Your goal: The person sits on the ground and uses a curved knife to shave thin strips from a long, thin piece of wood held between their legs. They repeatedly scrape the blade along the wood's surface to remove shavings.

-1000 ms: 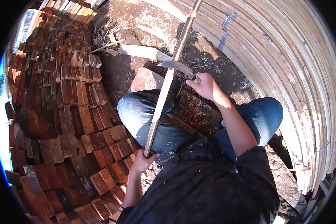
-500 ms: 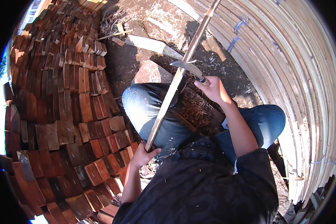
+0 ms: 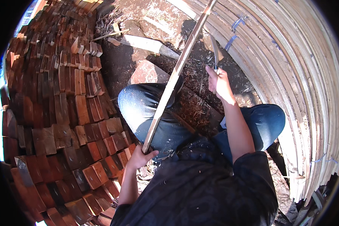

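Note:
My left hand is closed round the near end of a long, narrow wooden strip. The strip slants across my left thigh and runs away to the upper right, its surface pale in places and brown in others. My right hand grips the handle of a knife with a curved blade. That blade points away from me, to the right of the strip and apart from it. Most of the knife's handle is hidden in my fist.
Stacked reddish-brown wood blocks fill the left side. Long pale wooden strips, tied with blue bands, curve along the right. A pale pointed plank and wood shavings lie on the ground between them, beyond my folded legs.
The knife has left the strip; my right hand has swung it to the right, and its blade has turned to point away. My left hand still holds the strip.

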Demonstrator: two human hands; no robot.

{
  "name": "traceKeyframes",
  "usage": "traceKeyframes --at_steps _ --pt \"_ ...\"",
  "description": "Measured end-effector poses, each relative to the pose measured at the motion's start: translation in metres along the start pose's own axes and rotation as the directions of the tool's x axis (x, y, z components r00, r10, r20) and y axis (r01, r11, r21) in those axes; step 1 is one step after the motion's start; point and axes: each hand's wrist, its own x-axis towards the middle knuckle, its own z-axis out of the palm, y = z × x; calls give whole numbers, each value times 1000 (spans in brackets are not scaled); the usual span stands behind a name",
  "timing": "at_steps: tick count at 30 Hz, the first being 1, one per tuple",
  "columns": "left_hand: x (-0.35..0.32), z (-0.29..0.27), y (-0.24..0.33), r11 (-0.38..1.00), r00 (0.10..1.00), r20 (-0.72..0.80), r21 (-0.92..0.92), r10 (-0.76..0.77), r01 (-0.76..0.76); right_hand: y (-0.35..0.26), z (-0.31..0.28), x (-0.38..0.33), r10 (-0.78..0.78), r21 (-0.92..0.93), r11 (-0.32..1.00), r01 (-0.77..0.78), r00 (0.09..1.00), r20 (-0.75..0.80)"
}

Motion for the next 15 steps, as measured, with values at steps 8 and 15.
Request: traceKeyframes --at_steps 8,15 --pt "1 2 1 1000 999 -38 -23 16 -17 -13 16 -29 -64 -216 972 89 991 120" --pt "-1 2 6 1000 999 -27 -19 -18 17 -17 19 -20 -78 -371 918 139 981 176"
